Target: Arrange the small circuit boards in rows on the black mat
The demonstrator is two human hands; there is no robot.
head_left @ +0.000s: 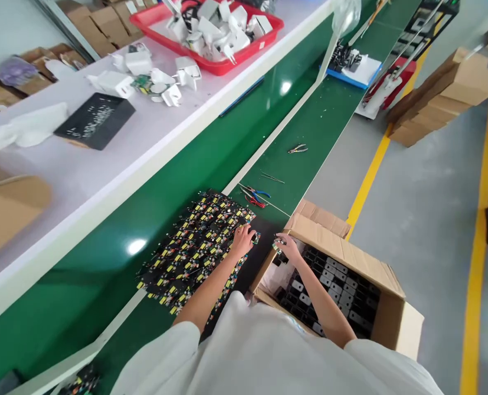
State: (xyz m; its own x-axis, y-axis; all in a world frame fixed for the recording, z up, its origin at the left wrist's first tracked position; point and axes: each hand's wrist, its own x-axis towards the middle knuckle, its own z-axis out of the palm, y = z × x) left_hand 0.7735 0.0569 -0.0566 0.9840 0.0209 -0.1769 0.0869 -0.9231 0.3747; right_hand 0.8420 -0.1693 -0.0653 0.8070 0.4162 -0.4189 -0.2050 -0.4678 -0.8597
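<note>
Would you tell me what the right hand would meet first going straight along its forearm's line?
Likely the red-handled pliers beyond the dark mat, though the height of the right hand is unclear.

Glossy red plastic tray (217, 65), matt brown cardboard box (386, 274), smooth green bench (295, 148)

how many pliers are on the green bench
3: blue-handled pliers and red-handled pliers close together, and another pair farther along the green bench. More may be hidden.

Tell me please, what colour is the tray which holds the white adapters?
The tray is red, seen best in the head view.
</note>
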